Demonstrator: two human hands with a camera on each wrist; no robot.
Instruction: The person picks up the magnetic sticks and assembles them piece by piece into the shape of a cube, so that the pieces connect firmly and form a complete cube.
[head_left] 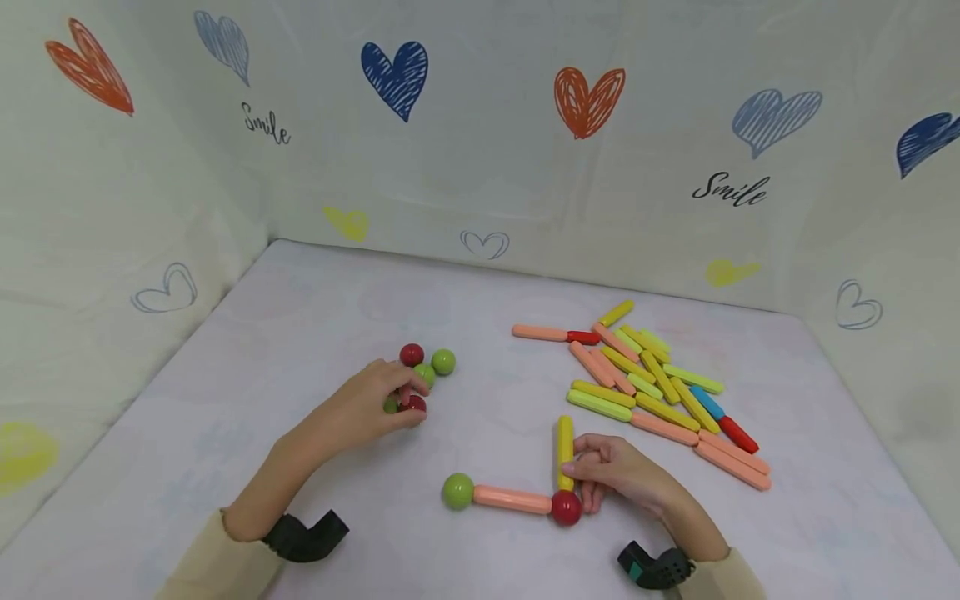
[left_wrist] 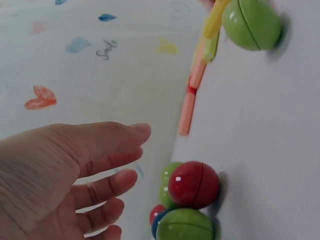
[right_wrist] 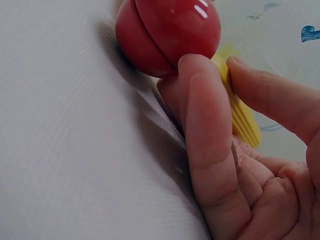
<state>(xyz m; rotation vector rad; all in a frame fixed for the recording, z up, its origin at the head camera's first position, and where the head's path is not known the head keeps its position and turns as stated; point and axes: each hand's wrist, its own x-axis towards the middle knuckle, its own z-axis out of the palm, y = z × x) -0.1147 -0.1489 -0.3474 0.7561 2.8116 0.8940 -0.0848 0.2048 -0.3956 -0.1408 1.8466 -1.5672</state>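
My left hand (head_left: 375, 404) hovers by a cluster of balls at left of centre, its fingers relaxed and apart with nothing between them. Beside its fingertips are a dark red ball (left_wrist: 194, 184) and a green ball (left_wrist: 185, 225). My right hand (head_left: 618, 471) pinches a yellow stick (head_left: 565, 446), which stands off a red ball (head_left: 566, 507). Its fingertips are right at that ball (right_wrist: 170, 35) in the right wrist view. A salmon stick (head_left: 513, 499) links the red ball to a green ball (head_left: 457, 492), making an L shape with the yellow stick.
A loose pile of yellow, lime, salmon, red and blue sticks (head_left: 660, 375) lies on the right of the white table (head_left: 300, 317). A salmon stick (head_left: 540, 332) points left out of the pile. Behind the table hangs a backdrop (head_left: 487, 175) printed with hearts.
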